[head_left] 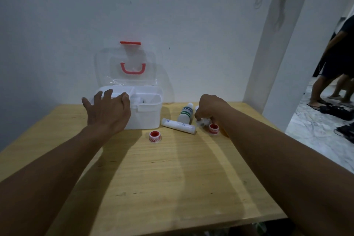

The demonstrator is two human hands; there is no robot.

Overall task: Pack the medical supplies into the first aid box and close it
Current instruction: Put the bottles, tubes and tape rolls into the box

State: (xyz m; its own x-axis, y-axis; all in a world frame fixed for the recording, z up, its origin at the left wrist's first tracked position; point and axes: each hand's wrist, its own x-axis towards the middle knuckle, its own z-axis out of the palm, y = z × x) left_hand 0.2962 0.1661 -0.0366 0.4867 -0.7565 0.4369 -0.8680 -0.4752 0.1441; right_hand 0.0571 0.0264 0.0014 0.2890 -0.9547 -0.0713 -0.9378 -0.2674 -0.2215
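The white first aid box [147,115] stands open at the back of the wooden table, its clear lid [126,63] with a red handle upright against the wall. My left hand [108,110] rests on the box's front left rim, fingers spread. My right hand [208,110] is closed around a small clear wrapped item [203,121] on the table. Beside it lie a white rolled bandage [179,126], a white bottle with a green label [184,114], and two red tape rolls [154,136] [214,128].
The wooden table [162,178] stands against a white wall. To the right is a white pillar [275,44], and beyond it a person's legs [329,82] and dark sandals [333,110] on a marbled floor.
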